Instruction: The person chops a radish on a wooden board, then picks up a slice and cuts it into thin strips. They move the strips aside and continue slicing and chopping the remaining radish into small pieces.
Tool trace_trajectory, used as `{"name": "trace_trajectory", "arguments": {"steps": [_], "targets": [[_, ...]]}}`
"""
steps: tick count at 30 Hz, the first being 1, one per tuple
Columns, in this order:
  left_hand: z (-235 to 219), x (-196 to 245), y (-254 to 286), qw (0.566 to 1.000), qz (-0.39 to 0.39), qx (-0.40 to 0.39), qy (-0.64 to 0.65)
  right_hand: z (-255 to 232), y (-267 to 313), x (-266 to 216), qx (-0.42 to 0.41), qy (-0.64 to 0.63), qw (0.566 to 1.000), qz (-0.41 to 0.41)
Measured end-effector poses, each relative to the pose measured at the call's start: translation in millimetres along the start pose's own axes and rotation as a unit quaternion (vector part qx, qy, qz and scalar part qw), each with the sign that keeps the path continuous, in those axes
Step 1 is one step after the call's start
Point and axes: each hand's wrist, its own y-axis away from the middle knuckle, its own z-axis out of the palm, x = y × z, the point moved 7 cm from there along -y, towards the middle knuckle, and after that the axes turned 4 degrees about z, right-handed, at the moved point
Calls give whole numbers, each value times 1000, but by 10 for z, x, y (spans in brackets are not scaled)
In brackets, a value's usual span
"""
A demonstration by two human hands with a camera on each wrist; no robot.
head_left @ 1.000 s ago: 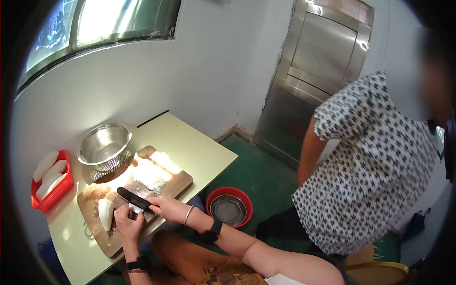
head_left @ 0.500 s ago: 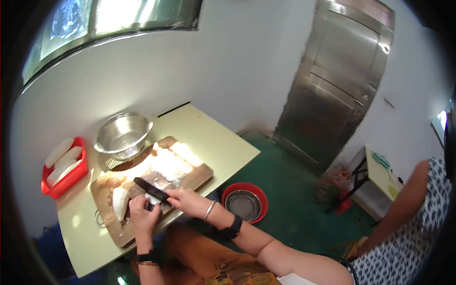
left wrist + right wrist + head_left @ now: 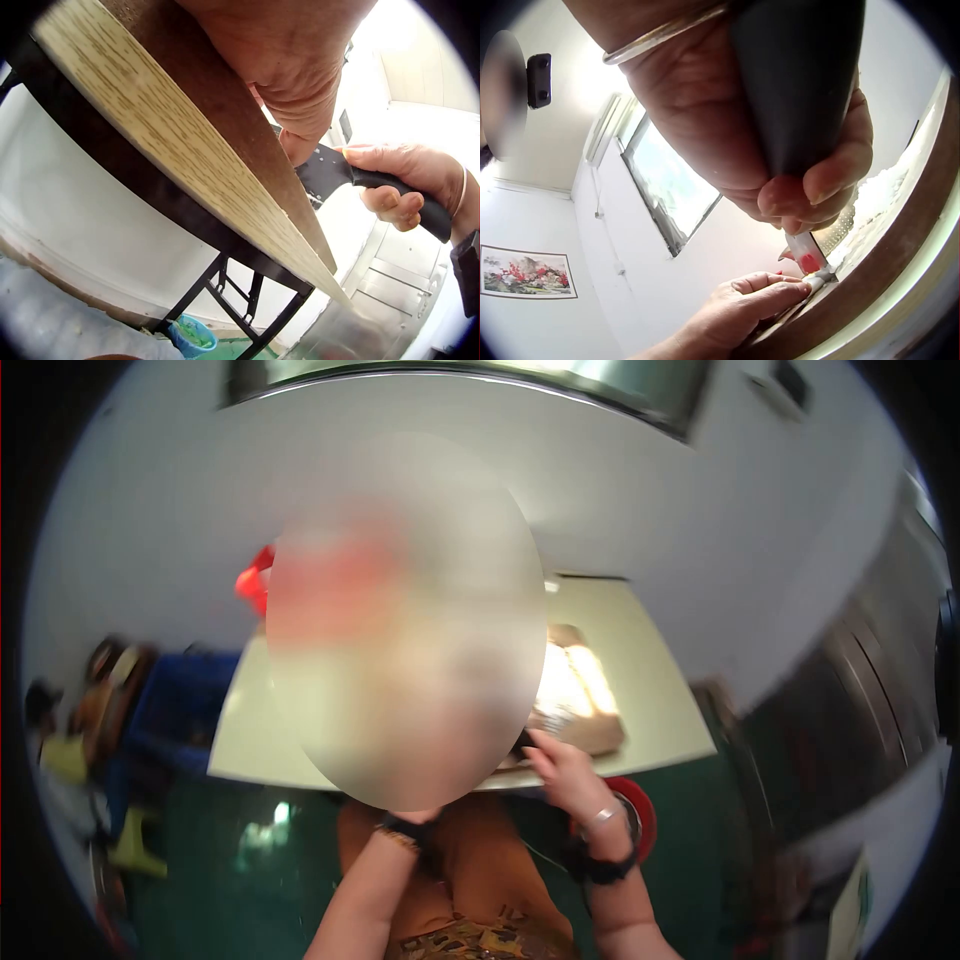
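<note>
My right hand grips the black handle of a kitchen knife. Its dark blade points toward my left hand, low over the cutting board. In the right wrist view, the left fingers pinch a small white vegetable piece on the board, right beside the blade. A blurred oval covers the left hand and much of the board in the head view.
Board and hands are at the near edge of a pale folding table. A red basket shows at back left, a perforated metal colander behind the knife hand. On the floor stand a red basin and a blue bin.
The head view has swung left, bringing the table to the middle and putting the person in the patterned shirt out of frame. Both hands stay at the board, the knife still in the right.
</note>
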Motion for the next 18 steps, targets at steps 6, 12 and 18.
{"name": "trace_trajectory", "arguments": {"steps": [6,12,18], "targets": [[-26,-120,131,999,6,34,24,116,-30,66,-40,7,998,45],[24,-208,211,998,-26,39,52,207,-31,115,-42,5,998,57],[83,-238,218,997,-46,21,54,231,-56,190,-49,23,998,37]]}}
